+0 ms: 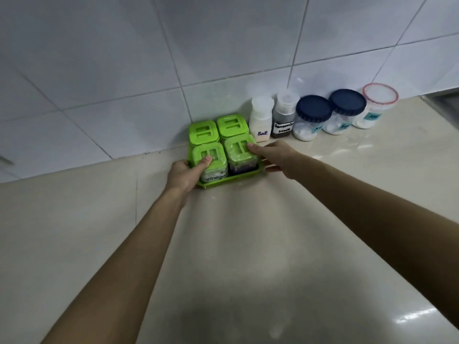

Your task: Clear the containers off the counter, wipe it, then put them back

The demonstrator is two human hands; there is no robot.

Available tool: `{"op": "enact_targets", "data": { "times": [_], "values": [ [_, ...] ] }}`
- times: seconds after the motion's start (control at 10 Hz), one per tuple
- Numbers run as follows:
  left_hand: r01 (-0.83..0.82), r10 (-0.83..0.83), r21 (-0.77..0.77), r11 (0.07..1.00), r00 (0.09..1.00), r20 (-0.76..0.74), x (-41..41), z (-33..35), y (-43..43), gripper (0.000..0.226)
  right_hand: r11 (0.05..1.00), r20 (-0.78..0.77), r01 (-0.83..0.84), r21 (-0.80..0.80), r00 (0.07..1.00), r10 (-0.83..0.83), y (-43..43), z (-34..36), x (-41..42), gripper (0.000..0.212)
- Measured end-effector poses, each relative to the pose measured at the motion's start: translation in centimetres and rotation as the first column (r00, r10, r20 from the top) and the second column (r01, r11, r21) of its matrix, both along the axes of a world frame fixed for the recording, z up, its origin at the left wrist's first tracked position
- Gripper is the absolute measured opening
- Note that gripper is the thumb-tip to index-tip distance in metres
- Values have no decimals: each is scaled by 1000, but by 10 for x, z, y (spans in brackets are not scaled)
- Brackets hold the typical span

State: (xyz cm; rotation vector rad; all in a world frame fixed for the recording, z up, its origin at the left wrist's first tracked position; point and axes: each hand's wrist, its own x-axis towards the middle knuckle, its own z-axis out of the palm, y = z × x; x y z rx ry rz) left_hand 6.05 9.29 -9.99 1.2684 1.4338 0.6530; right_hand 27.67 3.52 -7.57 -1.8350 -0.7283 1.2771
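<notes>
A green tray (218, 182) with several green-lidded jars sits on the beige counter (248, 244) against the tiled wall. My left hand (185, 175) grips the tray's left side, thumb on the lid of the front-left jar (211, 165) marked vinegar. My right hand (278, 157) holds the tray's right side, thumb on the front-right jar (239, 155). To the right along the wall stand a salt bottle (260, 120), a seasoning sauce bottle (284, 115), two blue-lidded jars (311, 117) (344, 111) and a red-rimmed jar (375, 105).
The white tiled wall (173, 58) rises right behind the row of containers. A dark edge, perhaps a sink or stove (444, 100), shows at the far right of the counter. The counter surface is glossy with light reflections near the front right.
</notes>
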Motion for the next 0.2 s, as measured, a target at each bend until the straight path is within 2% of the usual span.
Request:
{"op": "enact_targets", "data": {
  "times": [0.1, 0.2],
  "values": [
    [-28, 38, 50, 998, 976, -216, 0, 1, -8, 75, 999, 205, 9, -37, 979, -2, -11, -9, 14, 65],
    [-53, 81, 111, 992, 961, -266, -20, 1, -41, 57, 994, 508, -68, -83, 856, 101, -49, -18, 12, 73]
  ]
}}
